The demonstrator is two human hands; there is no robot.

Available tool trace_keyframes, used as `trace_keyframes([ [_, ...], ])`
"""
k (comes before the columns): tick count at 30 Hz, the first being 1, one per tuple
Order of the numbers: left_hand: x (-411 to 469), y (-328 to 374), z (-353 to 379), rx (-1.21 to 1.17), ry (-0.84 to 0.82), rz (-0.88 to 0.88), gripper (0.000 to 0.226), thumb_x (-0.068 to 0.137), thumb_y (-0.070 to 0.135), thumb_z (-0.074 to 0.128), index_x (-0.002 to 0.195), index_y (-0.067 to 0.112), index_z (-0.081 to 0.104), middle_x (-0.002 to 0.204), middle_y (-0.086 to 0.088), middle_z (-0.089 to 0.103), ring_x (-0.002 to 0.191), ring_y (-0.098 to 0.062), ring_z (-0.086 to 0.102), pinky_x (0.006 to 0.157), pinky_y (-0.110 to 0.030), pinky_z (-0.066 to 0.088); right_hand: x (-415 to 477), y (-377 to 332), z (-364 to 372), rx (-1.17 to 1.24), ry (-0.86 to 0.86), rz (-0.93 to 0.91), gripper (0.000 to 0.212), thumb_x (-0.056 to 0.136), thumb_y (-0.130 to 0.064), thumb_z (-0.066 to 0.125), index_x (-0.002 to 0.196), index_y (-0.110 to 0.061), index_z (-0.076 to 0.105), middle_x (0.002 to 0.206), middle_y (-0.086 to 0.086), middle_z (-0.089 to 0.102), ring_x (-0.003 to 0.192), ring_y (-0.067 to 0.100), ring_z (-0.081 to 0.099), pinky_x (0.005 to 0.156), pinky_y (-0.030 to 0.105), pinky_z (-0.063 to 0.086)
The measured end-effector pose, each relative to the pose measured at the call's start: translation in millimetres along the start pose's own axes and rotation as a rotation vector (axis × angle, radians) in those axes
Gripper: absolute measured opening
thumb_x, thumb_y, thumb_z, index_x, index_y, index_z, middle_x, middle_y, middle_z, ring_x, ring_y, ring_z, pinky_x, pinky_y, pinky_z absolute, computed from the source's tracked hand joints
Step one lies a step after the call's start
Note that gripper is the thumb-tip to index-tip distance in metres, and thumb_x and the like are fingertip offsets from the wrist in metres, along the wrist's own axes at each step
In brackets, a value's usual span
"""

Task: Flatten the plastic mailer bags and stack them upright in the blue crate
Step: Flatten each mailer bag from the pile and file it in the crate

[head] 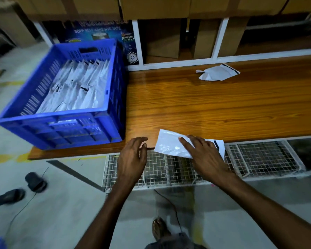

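risk, nearest first: right hand (205, 155), fingers straight, presses flat on a white glossy plastic mailer bag (169, 145) with a black strip at one end. the bag lies at the near edge of the brown wood-grain table (223, 105), its near corner hanging over the edge above a white wire-mesh rack (258, 155). the film looks slick, so a sideways smoothing stroke could probably slide the bag off the edge, or trap air and leave a crease. left hand (131, 157) hovers just beside the bag's left end, fingers loosely curled and gripping nothing, so nothing anchors that end. farther left stands the blue slatted plastic crate (50, 117), well filled with white mailers (79, 87) standing on edge and leaning. a limp bag pushed in may buckle or tip its neighbours. farthest, a crumpled white mailer (217, 71) lies on the table, not yet flattened.
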State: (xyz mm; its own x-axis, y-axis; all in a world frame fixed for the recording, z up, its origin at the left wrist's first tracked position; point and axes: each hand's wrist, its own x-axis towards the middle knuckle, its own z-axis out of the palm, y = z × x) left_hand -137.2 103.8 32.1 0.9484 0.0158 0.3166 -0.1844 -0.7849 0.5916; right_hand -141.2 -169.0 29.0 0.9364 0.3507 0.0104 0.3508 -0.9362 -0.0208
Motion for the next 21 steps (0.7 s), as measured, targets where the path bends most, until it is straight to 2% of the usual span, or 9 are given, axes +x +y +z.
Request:
trace_keyframes([
  [3,-4.0,13.7,-28.6,0.014,0.096,0.033,0.023,0.1,0.019,0.062,0.121,0.027,0.069,0.115,0.005,0.07,0.093,-0.019,0.065,0.074,-0.032,0.045,-9.5,-21.1,-25.8,0.092,0.089,0.069,0.098,0.072,-0.005,0.062,0.16,-0.025,0.024,0.159,0.012,0.037,0.136,0.035,0.044,0.097,0.048,0.045],
  [8,-2.0,12.4,-91.3,0.018,0.29,0.034,0.018,0.101,0.021,0.062,0.117,0.026,0.071,0.11,0.007,0.072,0.094,-0.019,0.067,0.079,-0.038,0.052,-1.3,-70.9,-84.2,0.242,0.254,0.016,0.089,0.078,-0.011,0.057,0.16,-0.025,0.026,0.156,0.008,0.041,0.136,0.031,0.046,0.099,0.047,0.047],
  [12,26.2,-11.0,-138.4,-0.025,0.437,0.019,0.015,0.101,0.023,0.062,0.112,0.022,0.073,0.107,0.005,0.074,0.1,-0.019,0.069,0.084,-0.044,0.055,26.2,-114.7,-125.9,0.264,0.364,-0.051,0.084,0.082,-0.013,0.066,0.158,-0.025,0.03,0.149,0.004,0.05,0.126,0.028,0.053,0.093,0.044,0.046],
  [15,56.7,-44.3,-174.0,-0.084,0.498,0.005,0.016,0.101,0.026,0.061,0.112,0.024,0.073,0.108,0.008,0.074,0.098,-0.017,0.069,0.083,-0.044,0.055,59.3,-152.9,-155.4,0.312,0.458,-0.058,0.076,0.086,-0.02,0.062,0.156,-0.026,0.033,0.144,0.002,0.054,0.119,0.026,0.055,0.089,0.043,0.049],
  [18,95.9,-89.0,-213.6,-0.083,0.478,-0.004,0.017,0.103,0.03,0.06,0.114,0.026,0.072,0.11,0.009,0.073,0.104,-0.017,0.067,0.089,-0.043,0.054,105.5,-198.0,-183.0,0.414,0.544,-0.069,0.065,0.091,-0.034,0.047,0.155,-0.024,0.038,0.145,0.001,0.054,0.123,0.026,0.054,0.094,0.044,0.049],
  [21,142.9,-147.3,-252.6,0.085,0.311,0.052,0.019,0.104,0.035,0.058,0.113,0.027,0.072,0.111,0.004,0.073,0.103,-0.025,0.064,0.083,-0.038,0.048,165.4,-251.6,-193.4,0.467,0.552,-0.048,0.07,0.091,-0.017,0.058,0.156,-0.021,0.035,0.15,0.004,0.048,0.134,0.026,0.045,0.106,0.046,0.043],
])
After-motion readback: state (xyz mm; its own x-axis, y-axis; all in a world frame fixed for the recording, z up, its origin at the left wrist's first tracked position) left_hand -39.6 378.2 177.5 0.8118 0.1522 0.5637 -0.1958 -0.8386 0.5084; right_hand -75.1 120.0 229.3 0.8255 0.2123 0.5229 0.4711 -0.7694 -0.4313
